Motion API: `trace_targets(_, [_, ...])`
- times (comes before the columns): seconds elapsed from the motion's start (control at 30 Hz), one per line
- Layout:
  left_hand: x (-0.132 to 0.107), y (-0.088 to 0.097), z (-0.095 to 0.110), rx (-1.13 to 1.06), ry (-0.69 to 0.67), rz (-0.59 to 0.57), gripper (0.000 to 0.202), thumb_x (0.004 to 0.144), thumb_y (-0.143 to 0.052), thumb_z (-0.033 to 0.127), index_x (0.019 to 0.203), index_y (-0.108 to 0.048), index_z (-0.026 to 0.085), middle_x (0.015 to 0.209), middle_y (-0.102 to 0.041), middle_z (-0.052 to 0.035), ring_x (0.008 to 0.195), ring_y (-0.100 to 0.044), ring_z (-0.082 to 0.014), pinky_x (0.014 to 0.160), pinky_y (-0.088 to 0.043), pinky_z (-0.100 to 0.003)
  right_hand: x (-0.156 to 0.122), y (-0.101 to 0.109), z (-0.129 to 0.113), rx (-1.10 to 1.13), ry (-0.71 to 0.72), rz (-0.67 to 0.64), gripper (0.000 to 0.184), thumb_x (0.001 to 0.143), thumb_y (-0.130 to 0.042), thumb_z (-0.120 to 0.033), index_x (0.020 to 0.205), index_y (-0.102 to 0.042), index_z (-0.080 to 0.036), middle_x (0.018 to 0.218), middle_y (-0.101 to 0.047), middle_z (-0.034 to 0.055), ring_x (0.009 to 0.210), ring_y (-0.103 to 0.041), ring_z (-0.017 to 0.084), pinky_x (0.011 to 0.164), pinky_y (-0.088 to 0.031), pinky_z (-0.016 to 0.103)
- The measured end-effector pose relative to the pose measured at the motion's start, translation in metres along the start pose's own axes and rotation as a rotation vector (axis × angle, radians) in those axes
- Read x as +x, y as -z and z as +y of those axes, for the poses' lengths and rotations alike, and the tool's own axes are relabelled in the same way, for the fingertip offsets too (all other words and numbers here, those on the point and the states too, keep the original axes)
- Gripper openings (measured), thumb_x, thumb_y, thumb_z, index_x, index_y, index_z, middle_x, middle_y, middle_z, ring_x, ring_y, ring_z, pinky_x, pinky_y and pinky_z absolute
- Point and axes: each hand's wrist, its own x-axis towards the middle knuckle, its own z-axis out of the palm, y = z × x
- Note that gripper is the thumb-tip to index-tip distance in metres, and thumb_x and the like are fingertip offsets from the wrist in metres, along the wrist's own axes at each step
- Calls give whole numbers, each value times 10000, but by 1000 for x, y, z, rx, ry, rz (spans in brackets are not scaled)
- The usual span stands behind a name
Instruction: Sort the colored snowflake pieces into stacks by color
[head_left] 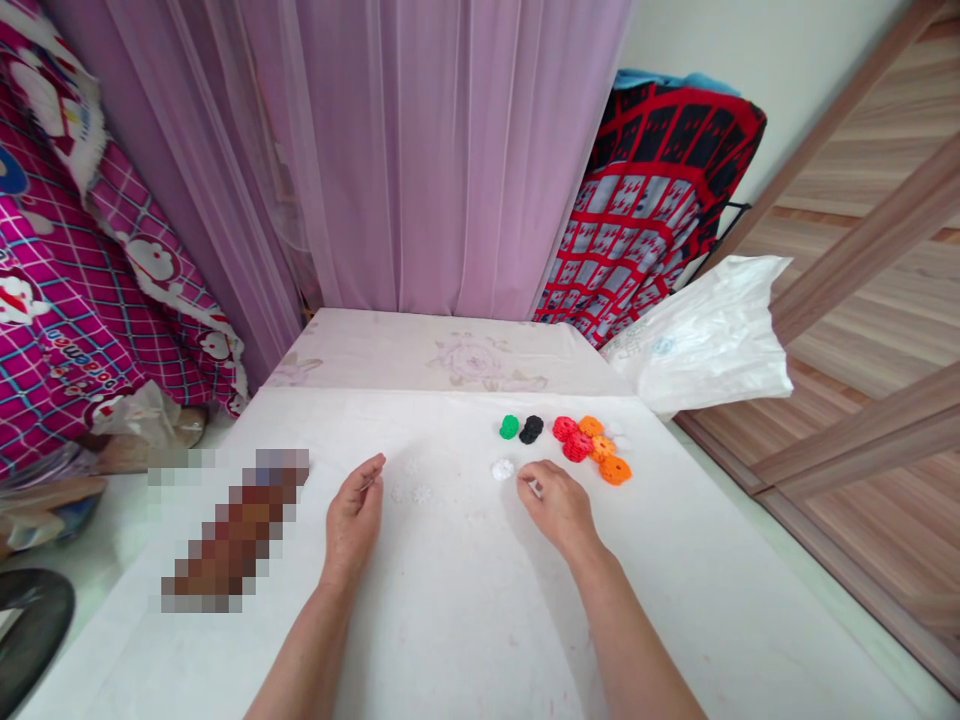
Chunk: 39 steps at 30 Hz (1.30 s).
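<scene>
My left hand [352, 518] is held at the left of the table with its fingers stretched out, thumb apart from them, and nothing visible in it. To its right lie faint white round pieces [422, 493], hard to tell from the white cloth. My right hand [559, 505] is curled, thumb and fingertips brought together; whether something small is between them is hidden. Just left of those fingertips is a white crocheted round [502, 469]. Beyond it lie a green crocheted round [509, 427] and black ones [532, 430]. Red rounds [576, 446] and orange rounds [615, 470] are grouped farther right.
A white cloth covers the table [457, 620], with a floral strip [480, 360] at its far end. A blurred-out patch [240, 525] lies at left. A white plastic bag [712, 335] stands by the right edge. A purple curtain [450, 150] hangs behind.
</scene>
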Motion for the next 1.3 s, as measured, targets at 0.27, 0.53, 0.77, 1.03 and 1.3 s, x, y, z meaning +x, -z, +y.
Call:
trace_targets(0.27, [2,0,-4,-15,-10,9,358,788,-553,391,1071,-647,192,1137,-683,-85,1061,-630,-208,992,-449,-398,0,3,-10,-121,0,-142,222,853,-476,-200,875,-690,-253,910,-662,10,893,-592,144,698,-366,227])
trace_targets(0.53, [2,-1,-6,-4,-25,22,327,789,-544,364,1051,-653,203,1124,-688,-77,1045,-634,-207,984,-452,-402,-7,-5,-36,-19,91,-156,184,833,-489,-187,827,-665,-240,877,-666,3,783,-595,133,685,-381,235])
trace_targets(0.77, [3,-1,-9,-3,-3,3,354,793,-522,369,1078,-643,197,1147,-674,-86,1053,-622,-211,971,-452,-399,-1,-60,-91,193,283,-110,265,766,-601,-212,1030,-605,-237,1011,-674,20,967,-573,191,834,-423,292])
trace_targets(1.03, [2,-2,-5,-4,-1,21,348,787,-532,382,1060,-649,199,1125,-686,-85,1033,-635,-208,942,-474,-387,-2,-65,-83,277,226,6,265,720,-579,-172,977,-590,-237,925,-669,2,853,-586,167,789,-442,283])
trace_targets(1.3, [2,-1,-1,12,-14,27,332,790,-532,366,1051,-650,198,1097,-697,-81,1030,-642,-203,967,-467,-391,14,-16,-8,159,-77,216,221,705,-589,-324,904,-575,-227,847,-627,11,790,-597,175,712,-433,300])
